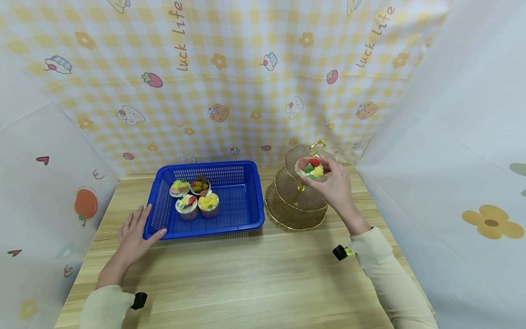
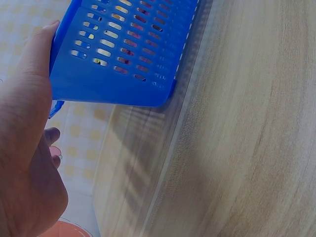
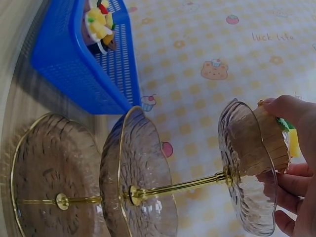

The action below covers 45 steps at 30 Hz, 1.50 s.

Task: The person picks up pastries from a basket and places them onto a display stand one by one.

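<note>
My right hand (image 1: 334, 185) grips a fruit-topped toy cupcake (image 1: 309, 168) at the top tier of a three-tier stand (image 1: 297, 221). The right wrist view shows the cupcake's pale pleated side (image 3: 272, 138) against the clear, gold-rimmed top plate (image 3: 247, 207); fingers and thumb are around it. Straddling the near left corner of a blue basket (image 1: 250, 228) is my left hand (image 1: 133, 235), its fingers spread and its thumb by the front rim. In the left wrist view the thumb (image 2: 42, 47) touches the basket's edge.
Several toy dessert cups (image 1: 209, 203) stand in the basket's left half. A gold loop handle (image 1: 317, 146) tops the stand. Behind the wooden table (image 1: 246, 283) hangs a yellow checked cloth (image 1: 246, 91); white cloth (image 1: 448, 183) borders the right side.
</note>
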Available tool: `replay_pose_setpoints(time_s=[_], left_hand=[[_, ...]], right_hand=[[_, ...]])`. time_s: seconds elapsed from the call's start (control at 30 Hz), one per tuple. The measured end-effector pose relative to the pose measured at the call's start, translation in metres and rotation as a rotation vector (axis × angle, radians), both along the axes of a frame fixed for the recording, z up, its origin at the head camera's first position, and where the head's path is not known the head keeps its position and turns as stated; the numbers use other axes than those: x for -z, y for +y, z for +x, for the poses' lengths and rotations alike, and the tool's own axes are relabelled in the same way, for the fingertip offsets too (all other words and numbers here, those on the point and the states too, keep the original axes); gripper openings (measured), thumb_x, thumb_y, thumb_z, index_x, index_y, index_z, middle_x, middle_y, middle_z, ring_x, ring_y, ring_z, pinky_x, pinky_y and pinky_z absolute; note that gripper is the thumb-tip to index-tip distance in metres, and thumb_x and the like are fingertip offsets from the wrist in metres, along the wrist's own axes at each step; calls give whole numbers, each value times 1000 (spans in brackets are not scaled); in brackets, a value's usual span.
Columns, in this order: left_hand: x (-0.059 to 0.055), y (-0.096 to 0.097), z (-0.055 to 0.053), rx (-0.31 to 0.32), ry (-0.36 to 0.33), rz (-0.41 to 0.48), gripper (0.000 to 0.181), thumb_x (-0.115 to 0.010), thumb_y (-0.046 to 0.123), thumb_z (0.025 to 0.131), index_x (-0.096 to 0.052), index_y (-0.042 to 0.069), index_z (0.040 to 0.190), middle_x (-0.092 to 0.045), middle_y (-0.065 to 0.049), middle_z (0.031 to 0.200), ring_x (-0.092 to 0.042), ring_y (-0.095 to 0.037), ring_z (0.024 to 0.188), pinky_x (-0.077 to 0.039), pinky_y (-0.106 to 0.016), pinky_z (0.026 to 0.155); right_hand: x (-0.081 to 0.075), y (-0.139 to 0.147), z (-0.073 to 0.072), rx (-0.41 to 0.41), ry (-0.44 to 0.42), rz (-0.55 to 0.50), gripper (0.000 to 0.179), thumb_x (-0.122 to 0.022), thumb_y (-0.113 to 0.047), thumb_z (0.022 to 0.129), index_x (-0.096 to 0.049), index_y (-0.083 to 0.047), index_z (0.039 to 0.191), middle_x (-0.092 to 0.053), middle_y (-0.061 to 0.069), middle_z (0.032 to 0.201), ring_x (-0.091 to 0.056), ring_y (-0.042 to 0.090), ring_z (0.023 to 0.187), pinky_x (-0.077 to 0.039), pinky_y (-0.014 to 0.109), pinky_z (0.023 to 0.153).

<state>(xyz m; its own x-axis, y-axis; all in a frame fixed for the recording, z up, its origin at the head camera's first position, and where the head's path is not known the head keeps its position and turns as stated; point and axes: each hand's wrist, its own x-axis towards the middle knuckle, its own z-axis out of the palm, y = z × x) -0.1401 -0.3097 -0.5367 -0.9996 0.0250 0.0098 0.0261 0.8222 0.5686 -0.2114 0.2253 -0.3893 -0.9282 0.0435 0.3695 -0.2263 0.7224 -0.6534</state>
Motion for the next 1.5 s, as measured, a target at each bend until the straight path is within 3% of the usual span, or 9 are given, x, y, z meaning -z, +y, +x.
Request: replay_pose_setpoints(time_s=[0.27, 0.63, 0.87, 1.2, 1.37, 1.5], left_hand=[[0, 0, 1, -4, -3, -5, 95, -58, 54, 93, 0, 20, 161, 2, -25, 166, 9, -55, 149, -2, -80, 105], [-1, 1, 0, -3, 3, 4, 95, -58, 53, 94, 0, 20, 161, 3, -24, 166, 9, -55, 149, -1, -80, 105], [-1, 1, 0, -1, 8, 5, 95, -58, 53, 94, -1, 19, 161, 4, -24, 166, 8, -55, 148, -1, -80, 105], [-1, 1, 0, 2, 3, 10, 95, -58, 52, 94, 0, 19, 161, 3, -25, 166, 8, -56, 148, 0, -81, 105], [-1, 1, 0, -3, 5, -1, 95, -58, 53, 94, 0, 19, 161, 0, -26, 165, 6, -56, 148, -2, -80, 105], [-2, 1, 1, -2, 6, 1, 95, -58, 53, 94, -1, 19, 161, -1, -27, 165, 4, -57, 147, -2, -80, 105]], right_hand=[[4, 0, 0, 15, 3, 18, 69, -89, -36, 70, -61, -9, 128, -67, 17, 113, -56, 33, 103, -38, 45, 88], [4, 1, 3, 6, -3, 41, 73, -89, -40, 70, -60, -13, 131, -67, 16, 117, -54, 32, 105, -39, 46, 87], [6, 1, 4, -17, 63, 25, 72, -91, -36, 68, -62, -10, 128, -66, 16, 129, -51, 33, 109, -38, 47, 92], [-13, 11, 11, 18, 56, 27, 74, -89, -31, 70, -60, -4, 132, -66, 17, 129, -48, 35, 121, -38, 53, 101], [-12, 11, 22, 16, 138, 32, 73, -91, -29, 69, -61, -2, 130, -65, 17, 129, -47, 34, 112, -37, 47, 94], [1, 1, 36, -11, 301, -18, 68, -91, -24, 66, -64, 1, 123, -68, 18, 121, -47, 36, 104, -33, 38, 91]])
